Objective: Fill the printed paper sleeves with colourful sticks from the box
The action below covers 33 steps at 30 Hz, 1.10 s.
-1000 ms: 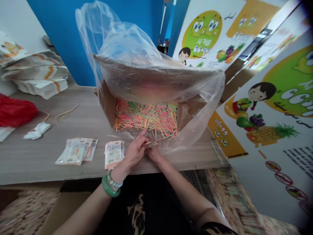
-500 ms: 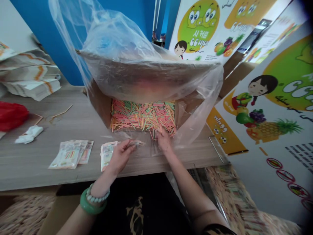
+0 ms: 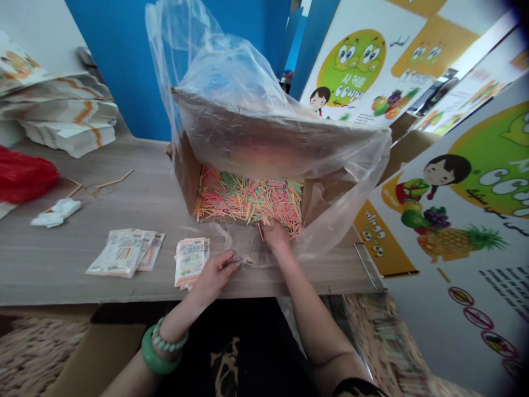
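A cardboard box (image 3: 187, 175), lined with a clear plastic bag (image 3: 330, 220), stands open towards me. Thin pink, yellow, orange and green sticks (image 3: 243, 196) that look like candy cover its bottom. My right hand (image 3: 276, 234) is at the box's front edge, its fingers closed on a few sticks, partly hidden by the hand. Nearer to me, my left hand (image 3: 217, 274) pinches a small clear printed packet (image 3: 244, 259) by one end. Beside that hand lies a small stack of flat printed packets (image 3: 190, 262). Farther left, packets with sticks inside (image 3: 122, 253) overlap each other.
A crumpled white tissue (image 3: 57, 213), a red plastic bag (image 3: 27, 175) and a loose stick (image 3: 119, 178) lie on the left of the table (image 3: 136, 204). Folded cartons (image 3: 70, 118) are piled behind them. Large printed cartons (image 3: 454, 220) stand close on the right.
The view has shifted, so the table and box appear farther right. My left hand and packet have moved slightly away from the box edge. My right hand stays at the front of the sticks.
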Each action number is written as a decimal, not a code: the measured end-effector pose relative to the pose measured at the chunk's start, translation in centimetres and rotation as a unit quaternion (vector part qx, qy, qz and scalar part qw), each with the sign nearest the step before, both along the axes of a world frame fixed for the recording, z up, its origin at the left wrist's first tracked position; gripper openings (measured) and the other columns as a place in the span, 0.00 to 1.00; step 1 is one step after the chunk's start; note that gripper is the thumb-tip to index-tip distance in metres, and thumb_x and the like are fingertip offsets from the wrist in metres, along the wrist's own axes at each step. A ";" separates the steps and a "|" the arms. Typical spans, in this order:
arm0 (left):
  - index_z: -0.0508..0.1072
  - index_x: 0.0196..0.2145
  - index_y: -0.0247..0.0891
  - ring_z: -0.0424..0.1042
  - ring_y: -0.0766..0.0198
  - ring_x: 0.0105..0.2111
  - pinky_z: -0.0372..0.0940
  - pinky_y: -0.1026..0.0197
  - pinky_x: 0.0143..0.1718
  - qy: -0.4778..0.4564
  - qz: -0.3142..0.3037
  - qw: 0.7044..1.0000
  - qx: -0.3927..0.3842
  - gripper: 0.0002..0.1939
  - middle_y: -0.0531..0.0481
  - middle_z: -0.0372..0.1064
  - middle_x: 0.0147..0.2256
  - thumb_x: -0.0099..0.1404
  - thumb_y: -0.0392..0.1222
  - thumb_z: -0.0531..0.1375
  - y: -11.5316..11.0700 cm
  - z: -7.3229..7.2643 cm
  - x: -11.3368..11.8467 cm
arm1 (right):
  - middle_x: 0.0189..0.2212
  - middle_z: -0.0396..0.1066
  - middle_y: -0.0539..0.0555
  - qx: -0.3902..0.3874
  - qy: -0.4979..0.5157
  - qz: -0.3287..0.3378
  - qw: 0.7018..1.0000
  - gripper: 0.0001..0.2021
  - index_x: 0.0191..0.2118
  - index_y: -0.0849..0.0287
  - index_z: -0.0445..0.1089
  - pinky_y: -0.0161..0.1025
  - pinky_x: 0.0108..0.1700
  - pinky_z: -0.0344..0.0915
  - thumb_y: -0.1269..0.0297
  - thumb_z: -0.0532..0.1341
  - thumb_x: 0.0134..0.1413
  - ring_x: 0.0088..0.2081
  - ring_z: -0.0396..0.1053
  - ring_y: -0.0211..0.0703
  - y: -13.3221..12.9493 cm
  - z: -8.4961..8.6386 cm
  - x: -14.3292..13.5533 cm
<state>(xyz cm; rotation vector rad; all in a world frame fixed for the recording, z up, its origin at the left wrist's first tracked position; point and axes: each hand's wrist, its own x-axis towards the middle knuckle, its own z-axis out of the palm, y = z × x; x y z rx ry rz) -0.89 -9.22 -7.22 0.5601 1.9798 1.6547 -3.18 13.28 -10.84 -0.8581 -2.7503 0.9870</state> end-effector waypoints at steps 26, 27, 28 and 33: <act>0.65 0.24 0.39 0.59 0.64 0.27 0.55 0.62 0.30 0.024 0.007 0.999 -0.030 0.11 0.56 0.57 0.23 0.59 0.47 0.56 0.0 -1.1 -0.5 | 0.28 0.69 0.47 -0.418 0.273 0.114 0.859 0.07 0.34 0.54 0.67 0.39 0.40 0.63 0.61 0.62 0.48 0.33 0.68 0.42 -4.6 -2.2 1.0; 0.64 0.24 0.39 0.59 0.64 0.27 0.55 0.62 0.31 0.031 0.001 0.999 -0.038 0.11 0.56 0.58 0.23 0.59 0.46 0.56 0.1 -1.1 -0.4 | 0.27 0.69 0.47 -0.422 0.278 0.112 0.856 0.06 0.33 0.54 0.66 0.39 0.38 0.63 0.60 0.62 0.49 0.32 0.68 0.41 -4.6 -2.4 0.9; 0.65 0.24 0.39 0.60 0.64 0.28 0.56 0.62 0.31 0.035 -0.006 0.998 -0.044 0.11 0.55 0.59 0.23 0.60 0.46 0.56 0.1 -1.1 -0.3 | 0.27 0.70 0.47 -0.425 0.284 0.109 0.852 0.06 0.32 0.54 0.64 0.38 0.37 0.62 0.60 0.61 0.50 0.30 0.68 0.41 -4.6 -2.5 0.9; 0.74 0.32 0.38 0.70 0.59 0.36 0.63 0.58 0.41 0.034 -0.039 0.998 -0.040 0.07 0.50 0.72 0.32 0.61 0.41 0.57 0.7 -1.3 0.2 | 0.27 0.71 0.46 -0.467 0.345 0.084 0.810 0.05 0.34 0.54 0.65 0.39 0.42 0.65 0.61 0.60 0.55 0.30 0.71 0.39 -4.2 -2.7 0.8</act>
